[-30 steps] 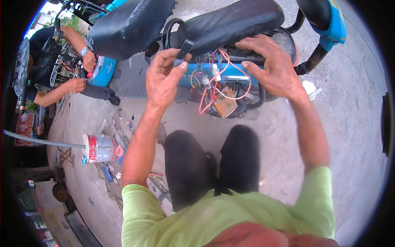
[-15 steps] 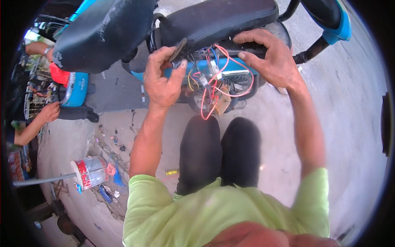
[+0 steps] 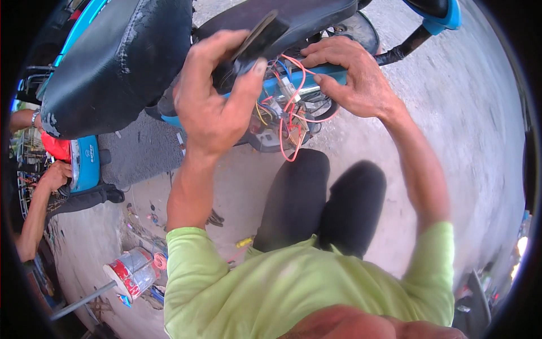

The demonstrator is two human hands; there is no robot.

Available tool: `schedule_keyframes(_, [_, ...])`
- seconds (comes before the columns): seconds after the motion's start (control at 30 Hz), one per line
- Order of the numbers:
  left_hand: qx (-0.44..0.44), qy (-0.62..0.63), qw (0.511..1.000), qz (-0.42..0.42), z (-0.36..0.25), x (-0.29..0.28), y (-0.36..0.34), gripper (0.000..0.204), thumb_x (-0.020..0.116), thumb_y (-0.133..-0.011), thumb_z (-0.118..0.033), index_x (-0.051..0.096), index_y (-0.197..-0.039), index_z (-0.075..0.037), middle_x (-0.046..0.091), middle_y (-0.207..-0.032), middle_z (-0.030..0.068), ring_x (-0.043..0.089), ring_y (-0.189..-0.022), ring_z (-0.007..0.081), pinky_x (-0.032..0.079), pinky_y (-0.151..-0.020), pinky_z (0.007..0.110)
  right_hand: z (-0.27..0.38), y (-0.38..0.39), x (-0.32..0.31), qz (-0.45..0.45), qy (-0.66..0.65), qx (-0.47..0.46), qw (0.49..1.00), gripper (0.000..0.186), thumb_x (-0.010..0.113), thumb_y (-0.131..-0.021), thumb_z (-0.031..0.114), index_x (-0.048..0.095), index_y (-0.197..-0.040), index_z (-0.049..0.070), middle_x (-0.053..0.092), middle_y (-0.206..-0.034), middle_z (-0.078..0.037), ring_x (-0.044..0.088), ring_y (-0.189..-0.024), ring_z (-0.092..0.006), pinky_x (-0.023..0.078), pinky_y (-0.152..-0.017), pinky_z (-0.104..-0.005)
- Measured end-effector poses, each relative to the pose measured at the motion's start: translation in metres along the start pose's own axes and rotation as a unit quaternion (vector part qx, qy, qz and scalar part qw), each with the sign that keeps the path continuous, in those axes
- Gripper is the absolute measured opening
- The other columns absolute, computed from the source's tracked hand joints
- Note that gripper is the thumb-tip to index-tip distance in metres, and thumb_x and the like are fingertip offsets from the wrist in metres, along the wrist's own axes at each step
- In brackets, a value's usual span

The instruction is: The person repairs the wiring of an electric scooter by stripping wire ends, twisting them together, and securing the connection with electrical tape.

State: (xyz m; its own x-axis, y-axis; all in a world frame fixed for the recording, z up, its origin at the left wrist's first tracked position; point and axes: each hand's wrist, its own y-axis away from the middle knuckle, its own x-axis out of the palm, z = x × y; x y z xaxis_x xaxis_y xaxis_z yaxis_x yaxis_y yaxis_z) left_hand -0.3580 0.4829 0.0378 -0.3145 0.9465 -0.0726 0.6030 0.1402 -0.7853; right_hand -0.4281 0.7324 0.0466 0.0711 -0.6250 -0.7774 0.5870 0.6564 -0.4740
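Note:
My left hand [image 3: 217,99] grips a dark flat strip [image 3: 261,35] and raises it in front of the long black seat [image 3: 316,16]; the strip is blurred. My right hand [image 3: 353,79] lies on the edge beneath that seat, fingers apart, thumb beside a pink wire loop. Between my hands, on the blue side panel [image 3: 333,73] of a scooter, hangs a tangle of coloured wires [image 3: 282,121] with white connectors [image 3: 288,87].
A worn black seat [image 3: 113,73] is at upper left. A co-worker's hand [image 3: 56,174] works among wiring by a blue scooter body [image 3: 86,164]. A paint bucket [image 3: 132,271] with a grey pole stands at lower left, near a yellow tool [image 3: 244,242] on concrete.
My left hand has lifted the dark strip upward and looks larger. My right hand has shifted left along the edge. The view has moved, bringing the worn seat further in.

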Motion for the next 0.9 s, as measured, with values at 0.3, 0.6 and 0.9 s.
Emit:
schedule_keyframes(0.3, [-0.042, -0.116, 0.987, 0.104, 0.026, 0.014, -0.038, 0.031, 0.075, -0.090, -0.009, 0.067, -0.119, 0.000, 0.074, -0.105, 0.0140, 0.072, -0.095, 0.0217, 0.056, -0.087, 0.034, 0.004, 0.000, 0.004, -0.013, 0.014, 0.031, 0.999, 0.029, 0.066, -0.076, 0.014, 0.077, -0.101, 0.004, 0.073, -0.116, -0.014, 0.066, -0.116, -0.0327, 0.046, -0.108, -0.0453])
schedule_keyframes(0.6, [-0.117, -0.072, 0.987, 0.084, 0.035, 0.019, -0.038, 0.025, 0.073, -0.090, -0.007, 0.066, -0.113, 0.002, 0.074, -0.100, 0.0164, 0.074, -0.090, 0.0261, 0.057, -0.083, 0.037, 0.031, -0.002, 0.012, -0.064, -0.023, 0.088, 0.994, 0.027, 0.078, -0.075, 0.014, 0.074, -0.100, 0.006, 0.072, -0.117, -0.014, 0.065, -0.115, -0.0328, 0.049, -0.103, -0.0446])
schedule_keyframes(0.9, [-0.100, -0.074, 0.989, 0.079, 0.033, 0.019, -0.037, 0.025, 0.071, -0.091, -0.005, 0.064, -0.113, 0.003, 0.071, -0.099, 0.0170, 0.072, -0.089, 0.0281, 0.056, -0.084, 0.038, 0.051, -0.009, 0.042, -0.127, 0.082, 0.070, 0.986, 0.020, 0.085, -0.070, 0.011, 0.072, -0.085, 0.007, 0.068, -0.112, -0.009, 0.063, -0.109, -0.0325, 0.051, -0.092, -0.0448])
